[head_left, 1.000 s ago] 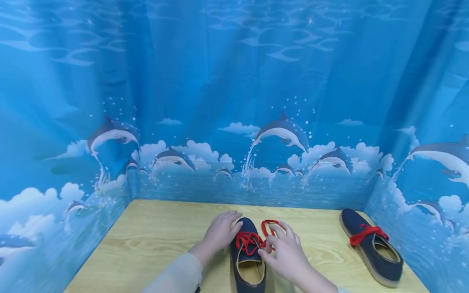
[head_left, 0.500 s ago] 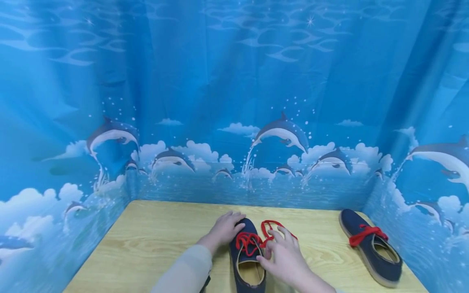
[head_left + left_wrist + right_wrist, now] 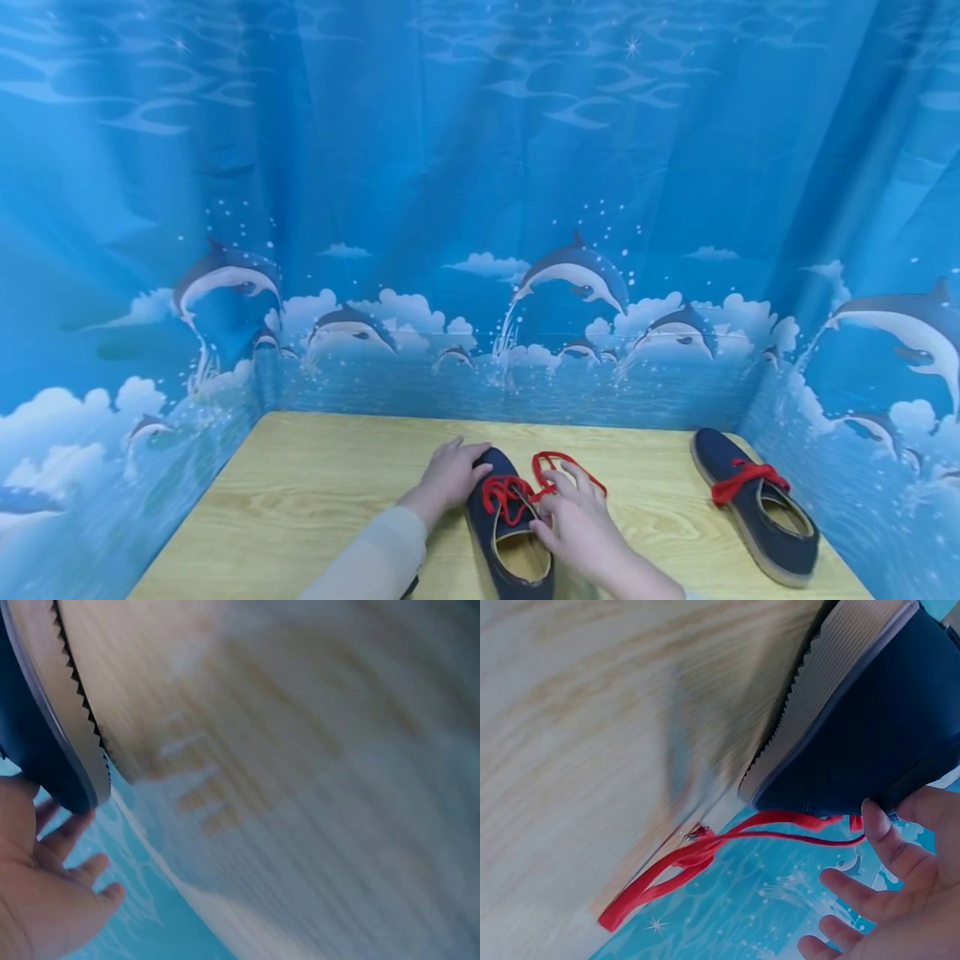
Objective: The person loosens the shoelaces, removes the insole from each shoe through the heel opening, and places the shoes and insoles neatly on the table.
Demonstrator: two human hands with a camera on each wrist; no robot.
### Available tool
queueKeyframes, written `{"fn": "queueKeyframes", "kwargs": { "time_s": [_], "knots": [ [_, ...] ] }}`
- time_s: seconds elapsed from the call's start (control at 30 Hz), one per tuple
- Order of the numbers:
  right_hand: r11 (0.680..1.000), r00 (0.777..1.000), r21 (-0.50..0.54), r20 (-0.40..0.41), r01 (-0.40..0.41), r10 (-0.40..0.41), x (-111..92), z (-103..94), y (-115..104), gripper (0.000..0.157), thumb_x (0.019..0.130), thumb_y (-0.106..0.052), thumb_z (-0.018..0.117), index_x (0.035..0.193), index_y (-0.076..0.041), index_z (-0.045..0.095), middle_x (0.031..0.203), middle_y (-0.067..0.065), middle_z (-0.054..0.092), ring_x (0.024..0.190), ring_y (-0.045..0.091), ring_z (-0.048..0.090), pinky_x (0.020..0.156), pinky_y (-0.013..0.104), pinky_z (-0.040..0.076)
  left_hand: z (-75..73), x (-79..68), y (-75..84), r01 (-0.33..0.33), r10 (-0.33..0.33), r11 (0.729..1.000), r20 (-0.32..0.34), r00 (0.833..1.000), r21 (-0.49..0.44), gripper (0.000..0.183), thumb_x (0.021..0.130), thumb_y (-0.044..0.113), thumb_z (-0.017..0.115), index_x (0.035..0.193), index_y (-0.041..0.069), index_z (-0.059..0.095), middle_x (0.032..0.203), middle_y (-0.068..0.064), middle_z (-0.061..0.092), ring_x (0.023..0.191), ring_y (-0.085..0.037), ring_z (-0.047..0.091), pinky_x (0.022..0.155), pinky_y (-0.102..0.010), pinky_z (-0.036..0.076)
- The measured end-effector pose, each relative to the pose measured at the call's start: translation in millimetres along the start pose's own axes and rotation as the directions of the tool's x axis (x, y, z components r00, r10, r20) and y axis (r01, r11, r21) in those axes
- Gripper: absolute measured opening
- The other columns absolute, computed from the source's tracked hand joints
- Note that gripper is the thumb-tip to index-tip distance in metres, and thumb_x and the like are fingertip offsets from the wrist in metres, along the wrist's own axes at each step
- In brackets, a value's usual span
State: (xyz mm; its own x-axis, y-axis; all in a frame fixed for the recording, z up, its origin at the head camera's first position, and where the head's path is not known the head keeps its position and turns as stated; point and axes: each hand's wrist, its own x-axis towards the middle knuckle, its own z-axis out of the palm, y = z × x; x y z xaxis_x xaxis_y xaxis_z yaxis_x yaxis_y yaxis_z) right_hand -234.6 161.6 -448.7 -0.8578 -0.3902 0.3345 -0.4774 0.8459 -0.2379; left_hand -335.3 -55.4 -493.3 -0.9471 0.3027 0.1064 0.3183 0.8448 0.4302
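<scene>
We see a dark blue shoe sitting on the wooden table, right between two hands. Its toe points away from us. The left hand is at the shoe's toe. It touches the toe, and its fingers are a bit spread out. The right hand is at the shoe's right side. Its thumb and pointing finger are close together and pinch the shoe's edge by the laces, with the other fingers apart. We can't tell if they have some lace too. A red lace crosses over the front of the shoe, and a long loop of it lies to the shoe's right. Well apart, to the right of the shoe, sits another blue shoe with a red bow on top. Past the shoe's toe hangs a blue cloth with jumping dolphins.
</scene>
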Motion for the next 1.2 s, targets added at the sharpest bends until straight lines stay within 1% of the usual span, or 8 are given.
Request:
{"fn": "queueKeyframes", "kwargs": {
  "time_s": [0.2, 0.4, 0.63, 0.73, 0.87, 1.03, 1.1, 1.2],
  "knots": [
    [1.0, 0.999, 0.001, -0.032, 0.023, -0.023, 6.6, -1.3, 12.0, 0.039, 0.08, -0.026, 0.084, 0.059, -0.027, 0.051, 0.131, 0.018, 0.062, 0.132, 0.049, 0.041, 0.099, 0.073, 0.037, -1.7, -11.9, 1.4, 0.002, 0.013, 0.986, -0.09, 0.996, 0.166, 0.047, 0.101, 0.041, 0.057, 0.139, 0.013, 0.061, 0.132, -0.007, 0.065, 0.139, -0.04, 0.042, 0.116, -0.058, 0.029],
    [1.0, 1.0, 0.003, -0.023, 0.01, -0.01, 13.1, -0.4, 23.2, 0.037, 0.08, -0.028, 0.084, 0.06, -0.029, 0.052, 0.134, 0.018, 0.06, 0.134, 0.05, 0.038, 0.102, 0.073, 0.034, -0.8, -24.9, 4.9, 0.07, -0.035, 0.954, -0.123, 0.992, 0.292, 0.05, 0.102, 0.045, 0.053, 0.139, 0.011, 0.06, 0.13, -0.009, 0.066, 0.139, -0.038, 0.042, 0.117, -0.057, 0.029],
    [1.0, 1.0, -0.004, -0.006, -0.019, 0.019, 19.4, -0.4, 33.0, 0.036, 0.081, -0.029, 0.083, 0.06, -0.031, 0.053, 0.135, 0.018, 0.058, 0.136, 0.049, 0.037, 0.104, 0.072, 0.033, 0.9, -38.1, 12.6, 0.157, -0.098, 0.901, -0.163, 0.982, 0.405, 0.055, 0.101, 0.05, 0.051, 0.137, 0.009, 0.061, 0.125, -0.011, 0.068, 0.137, -0.038, 0.045, 0.115, -0.056, 0.032],
    [1.0, 1.0, -0.004, -0.003, -0.028, 0.028, 21.8, -0.7, 35.8, 0.035, 0.081, -0.028, 0.083, 0.061, -0.031, 0.054, 0.135, 0.018, 0.058, 0.136, 0.049, 0.037, 0.104, 0.072, 0.032, 1.2, -41.2, 15.1, 0.186, -0.124, 0.878, -0.164, 0.979, 0.441, 0.058, 0.101, 0.053, 0.049, 0.139, 0.01, 0.06, 0.127, -0.01, 0.067, 0.138, -0.037, 0.045, 0.115, -0.056, 0.031],
    [1.0, 1.0, 0.013, -0.009, -0.027, 0.027, 23.8, -1.6, 37.2, 0.035, 0.08, -0.027, 0.083, 0.061, -0.03, 0.054, 0.136, 0.021, 0.057, 0.136, 0.05, 0.036, 0.104, 0.073, 0.031, -1.2, -43.9, 18.5, 0.217, -0.165, 0.869, -0.154, 0.974, 0.445, 0.061, 0.101, 0.056, 0.047, 0.141, 0.011, 0.059, 0.128, -0.01, 0.067, 0.138, -0.037, 0.044, 0.116, -0.056, 0.031],
    [0.999, 0.999, -0.01, 0.002, -0.046, 0.046, 21.3, -6.7, 36.4, 0.033, 0.081, -0.031, 0.083, 0.063, -0.032, 0.055, 0.136, 0.02, 0.057, 0.135, 0.049, 0.038, 0.102, 0.073, 0.034, -6.9, -45.2, 19.9, 0.215, -0.171, 0.882, -0.141, 0.975, 0.419, 0.06, 0.101, 0.055, 0.047, 0.14, 0.011, 0.059, 0.131, -0.01, 0.065, 0.138, -0.037, 0.044, 0.116, -0.057, 0.029],
    [0.997, 0.997, -0.027, 0.018, -0.069, 0.069, 18.8, -10.6, 35.4, 0.032, 0.08, -0.033, 0.084, 0.064, -0.033, 0.056, 0.136, 0.018, 0.058, 0.135, 0.048, 0.038, 0.102, 0.072, 0.035, -8.3, -43.4, 18.1, 0.182, -0.139, 0.902, -0.134, 0.981, 0.391, 0.058, 0.102, 0.053, 0.047, 0.141, 0.012, 0.058, 0.135, -0.01, 0.063, 0.14, -0.038, 0.042, 0.117, -0.057, 0.028],
    [0.993, 0.993, -0.063, 0.056, -0.101, 0.104, 15.1, -17.1, 33.6, 0.032, 0.078, -0.035, 0.085, 0.062, -0.032, 0.058, 0.134, 0.017, 0.059, 0.134, 0.048, 0.04, 0.101, 0.07, 0.036, -10.6, -38.3, 13.5, 0.093, -0.063, 0.938, -0.101, 0.993, 0.335, 0.053, 0.104, 0.049, 0.046, 0.144, 0.015, 0.056, 0.143, -0.01, 0.057, 0.143, -0.04, 0.036, 0.118, -0.058, 0.026]
  ]
}}
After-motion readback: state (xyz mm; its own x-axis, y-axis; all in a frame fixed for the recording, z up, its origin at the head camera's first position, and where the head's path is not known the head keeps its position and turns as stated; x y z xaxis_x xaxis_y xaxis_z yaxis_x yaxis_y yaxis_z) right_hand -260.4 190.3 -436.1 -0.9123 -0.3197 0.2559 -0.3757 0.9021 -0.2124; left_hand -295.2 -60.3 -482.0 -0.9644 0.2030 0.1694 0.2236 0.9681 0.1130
